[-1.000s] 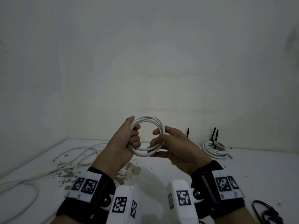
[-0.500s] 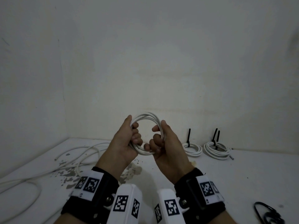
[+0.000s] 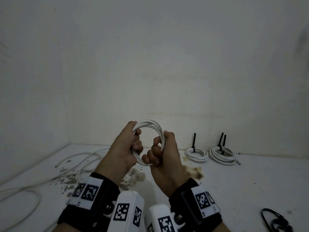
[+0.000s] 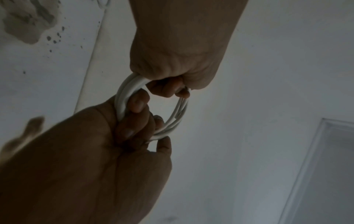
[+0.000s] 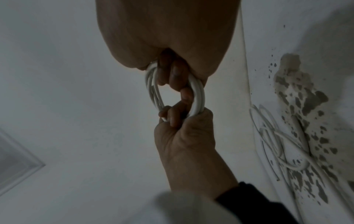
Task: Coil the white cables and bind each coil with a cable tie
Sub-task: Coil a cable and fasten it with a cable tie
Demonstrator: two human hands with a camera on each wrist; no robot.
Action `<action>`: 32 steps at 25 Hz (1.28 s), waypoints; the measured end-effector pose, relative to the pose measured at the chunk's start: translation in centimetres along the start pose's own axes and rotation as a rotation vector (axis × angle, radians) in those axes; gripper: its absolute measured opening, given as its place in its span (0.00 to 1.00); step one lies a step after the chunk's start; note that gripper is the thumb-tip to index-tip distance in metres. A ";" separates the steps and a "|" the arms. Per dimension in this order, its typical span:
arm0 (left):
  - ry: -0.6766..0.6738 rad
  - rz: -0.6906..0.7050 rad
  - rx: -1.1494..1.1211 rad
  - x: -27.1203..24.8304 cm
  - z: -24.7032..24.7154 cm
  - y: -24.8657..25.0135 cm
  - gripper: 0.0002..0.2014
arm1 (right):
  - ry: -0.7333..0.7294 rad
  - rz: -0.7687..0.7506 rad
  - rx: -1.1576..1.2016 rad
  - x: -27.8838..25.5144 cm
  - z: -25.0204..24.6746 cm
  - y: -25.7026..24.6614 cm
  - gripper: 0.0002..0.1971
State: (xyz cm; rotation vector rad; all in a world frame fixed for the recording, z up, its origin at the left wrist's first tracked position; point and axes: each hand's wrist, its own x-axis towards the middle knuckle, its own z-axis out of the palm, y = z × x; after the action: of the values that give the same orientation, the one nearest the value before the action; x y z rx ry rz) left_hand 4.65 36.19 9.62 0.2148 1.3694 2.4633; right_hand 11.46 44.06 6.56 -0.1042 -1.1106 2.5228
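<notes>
Above table [image 3: 250,190], hands closer on coil [image 3: 150,124]

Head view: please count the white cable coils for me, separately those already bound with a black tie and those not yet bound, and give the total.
Bound coils, lying by the wall: 2, the nearer bound coil and the farther bound coil.
Unbound coils: 1, the held coil, gripped by the left hand and the right hand.
Total: 3 coils.
</notes>
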 end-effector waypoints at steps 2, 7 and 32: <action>0.001 -0.014 0.039 0.2 -0.4 0.1 0.17 | -0.004 0.011 -0.012 -0.1 0.1 0.2 0.20; 0.001 -0.002 0.069 0.8 -0.5 -0.5 0.16 | -0.008 0.018 0.057 0.3 -0.3 -0.9 0.20; -0.259 0.106 0.265 -0.4 -0.8 0.0 0.12 | 0.145 -0.089 0.039 1.4 -2.4 -3.8 0.18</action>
State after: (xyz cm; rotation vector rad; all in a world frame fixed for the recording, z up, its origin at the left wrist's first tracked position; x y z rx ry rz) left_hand 4.83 35.38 9.24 0.6581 1.5958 2.2290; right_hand 11.91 48.58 7.73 -0.2184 -0.9869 2.4145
